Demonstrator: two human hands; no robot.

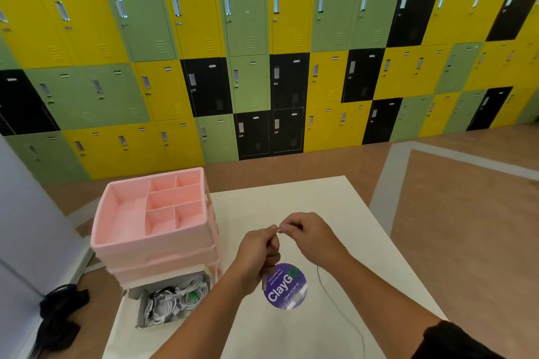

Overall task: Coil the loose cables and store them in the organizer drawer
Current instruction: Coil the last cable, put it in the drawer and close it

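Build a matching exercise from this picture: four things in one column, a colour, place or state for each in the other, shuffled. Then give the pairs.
1. organizer
2. round sticker
3. loose cable
4. open drawer

A. purple, stuck on the table
B. holds white cables
C. pink, at the table's left edge
D. grey, trailing across the table toward the person

Pairs: 1-C, 2-A, 3-D, 4-B.

Your organizer (154, 221) stands at the left edge of the table (335, 213), its bottom drawer (139, 316) open toward you, cables (172, 297) inside. Lockers (262, 38) stand behind the table.
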